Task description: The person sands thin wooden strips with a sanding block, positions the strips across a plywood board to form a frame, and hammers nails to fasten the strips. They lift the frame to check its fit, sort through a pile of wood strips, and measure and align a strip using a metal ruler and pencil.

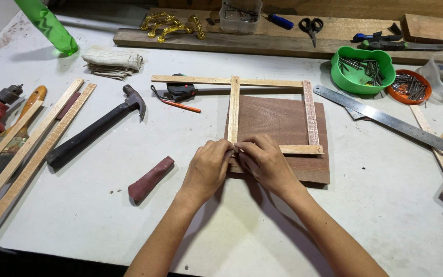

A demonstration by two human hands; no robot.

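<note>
Both hands meet at the lower left corner of a frame (270, 115) of thin wooden strips lying flat on a brown board (283, 123), which keeps the strips level. The left hand (208, 169) pinches shut on the foot of the upright strip (233, 110); the right hand (265, 161) presses closed fingers on the bottom strip (301, 149), so the joint seems held square. A hammer (96, 131) lies near on the tabletop (385, 205), and a green bowl (362, 69) of nails sits well apart.
</note>
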